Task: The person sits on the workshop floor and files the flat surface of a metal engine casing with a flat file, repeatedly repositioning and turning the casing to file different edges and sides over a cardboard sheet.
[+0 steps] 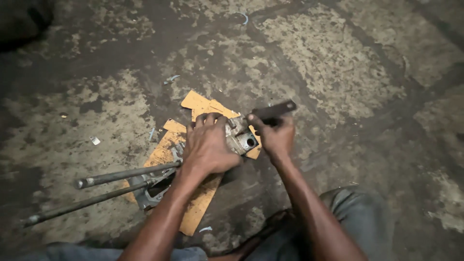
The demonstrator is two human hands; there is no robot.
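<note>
My left hand (208,145) lies palm-down over a grey metal part (243,137) and grips it on a torn sheet of brown cardboard (198,212). A round bore shows on the part's right end. My right hand (274,135) is closed around a flat dark metal tool (275,110), whose end sticks out up and to the right; the tool's near end meets the top of the metal part. Two long metal rods (121,175) run from under my left wrist toward the lower left, joined to a grey metal bracket (150,193).
The floor is stained, oily concrete (338,63) with small scraps of paper (94,140) and debris (170,79) scattered about. My knees in grey trousers (367,217) are at the bottom edge. A dark shape (21,19) sits in the top left corner.
</note>
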